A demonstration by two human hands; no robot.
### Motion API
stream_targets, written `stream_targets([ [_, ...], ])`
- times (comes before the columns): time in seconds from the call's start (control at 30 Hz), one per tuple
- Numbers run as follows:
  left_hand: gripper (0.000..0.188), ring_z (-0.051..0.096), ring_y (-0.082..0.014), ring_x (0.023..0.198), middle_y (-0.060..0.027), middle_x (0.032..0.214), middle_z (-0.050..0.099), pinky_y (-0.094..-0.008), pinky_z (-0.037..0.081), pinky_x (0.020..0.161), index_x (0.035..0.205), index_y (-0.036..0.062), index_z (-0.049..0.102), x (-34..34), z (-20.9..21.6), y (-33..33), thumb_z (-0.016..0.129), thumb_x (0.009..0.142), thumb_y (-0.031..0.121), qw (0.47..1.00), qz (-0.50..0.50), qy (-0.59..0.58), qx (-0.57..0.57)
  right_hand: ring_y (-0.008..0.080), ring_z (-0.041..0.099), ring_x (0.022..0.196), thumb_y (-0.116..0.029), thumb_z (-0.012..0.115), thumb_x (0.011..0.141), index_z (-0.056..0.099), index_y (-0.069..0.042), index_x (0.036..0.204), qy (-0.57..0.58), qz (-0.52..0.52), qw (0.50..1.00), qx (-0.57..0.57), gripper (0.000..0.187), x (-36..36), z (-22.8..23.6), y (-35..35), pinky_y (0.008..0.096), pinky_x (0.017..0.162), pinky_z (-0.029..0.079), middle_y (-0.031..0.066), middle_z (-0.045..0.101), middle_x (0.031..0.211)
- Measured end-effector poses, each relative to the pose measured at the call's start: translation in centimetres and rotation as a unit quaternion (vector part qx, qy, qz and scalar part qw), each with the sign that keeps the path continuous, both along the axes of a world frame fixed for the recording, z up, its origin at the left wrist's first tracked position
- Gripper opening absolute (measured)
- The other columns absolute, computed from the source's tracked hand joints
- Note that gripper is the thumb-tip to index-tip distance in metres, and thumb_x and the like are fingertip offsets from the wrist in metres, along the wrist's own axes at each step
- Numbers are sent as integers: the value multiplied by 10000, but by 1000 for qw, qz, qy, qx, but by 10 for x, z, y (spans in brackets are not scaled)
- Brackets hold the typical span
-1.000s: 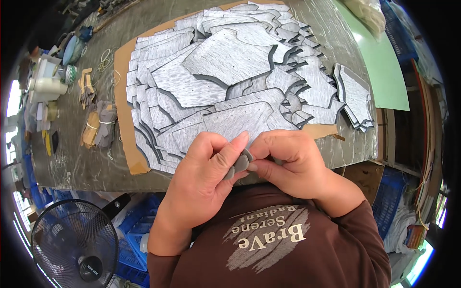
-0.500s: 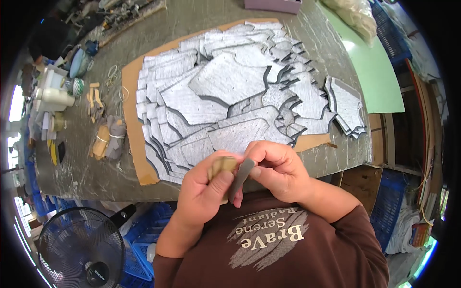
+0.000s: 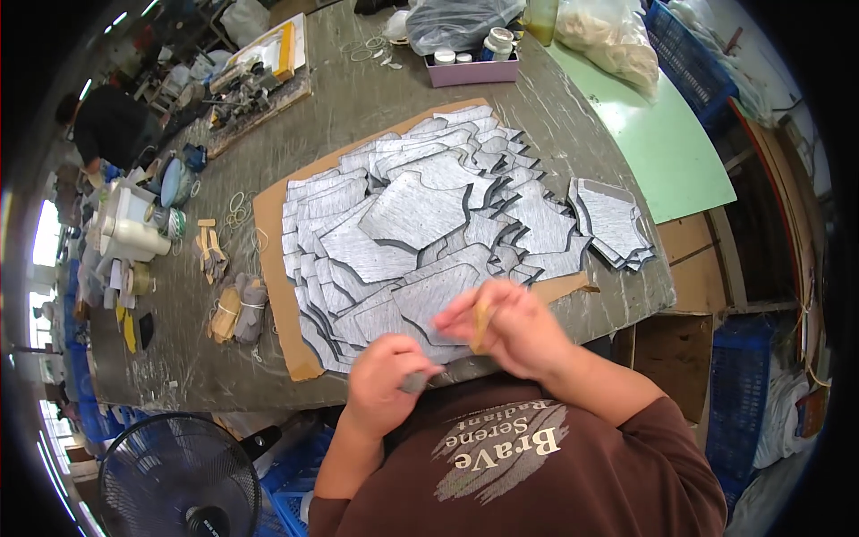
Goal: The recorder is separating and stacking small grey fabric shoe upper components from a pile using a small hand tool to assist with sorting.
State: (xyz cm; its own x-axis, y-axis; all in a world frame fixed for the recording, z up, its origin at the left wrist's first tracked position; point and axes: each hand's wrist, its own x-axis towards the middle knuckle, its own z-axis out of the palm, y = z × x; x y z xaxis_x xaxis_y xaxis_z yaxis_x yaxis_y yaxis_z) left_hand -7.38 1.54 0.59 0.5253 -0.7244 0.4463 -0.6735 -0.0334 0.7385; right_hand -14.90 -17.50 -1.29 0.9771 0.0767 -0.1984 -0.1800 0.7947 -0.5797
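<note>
Both my hands are above the near edge of the table, in front of my brown shirt. My left hand point(image 3: 385, 380) is closed round a small grey strip point(image 3: 413, 383), of which only one end shows. Slightly higher, to its right, my right hand point(image 3: 523, 331) holds a thin tan strip point(image 3: 483, 324) at the fingers; some fingers stretch leftward. Just beyond the hands lie overlapping grey cut pieces with dark edges point(image 3: 416, 210), heaped on a brown cardboard sheet point(image 3: 277, 295). Whether the left palm hides anything more cannot be made out.
Left of the cardboard lie tied tan and grey bundles point(image 3: 240, 309) and loose pale rings point(image 3: 238, 210). A smaller stack of grey pieces point(image 3: 613, 219) sits at right. Farther off is a purple box point(image 3: 474, 73) with jars. A black fan point(image 3: 179, 483) stands lower left.
My hands have moved apart, the left one downward. The grey strip now shows at my left hand and a tan strip at my right. The view has shifted, showing more of the far table.
</note>
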Motion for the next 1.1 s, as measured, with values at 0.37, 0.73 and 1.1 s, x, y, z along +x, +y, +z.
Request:
stream_targets([
  [0.37, 50, 547, -78, 606, -41, 769, 606, -211, 439, 555, 844, -29, 619, 30, -9, 0, 648, 803, -37, 919, 214, 330, 16, 226, 592, 718, -133, 721, 723, 630, -75, 1020, -231, -171, 500, -817, 316, -4, -41, -8, 318, 591, 484, 80, 577, 975],
  [0.73, 37, 504, -49, 573, 14, 684, 584, -198, 414, 529, 836, -13, 642, 46, -10, -24, 641, 827, 23, 915, 195, 345, 78, 173, 559, 744, -172, 646, 733, 625, -82, 1063, -234, -154, 464, -840, 342, -4, -53, -9, 311, 628, 480, 50, 553, 1052],
  [1.1, 46, 497, -43, 550, 20, 649, 574, -199, 408, 513, 807, -8, 642, 45, -9, -29, 655, 817, 35, 909, 222, 339, 98, 166, 554, 751, -163, 627, 739, 638, -86, 1044, -229, -156, 476, -834, 316, -4, -52, -9, 303, 639, 480, 61, 531, 1201],
])
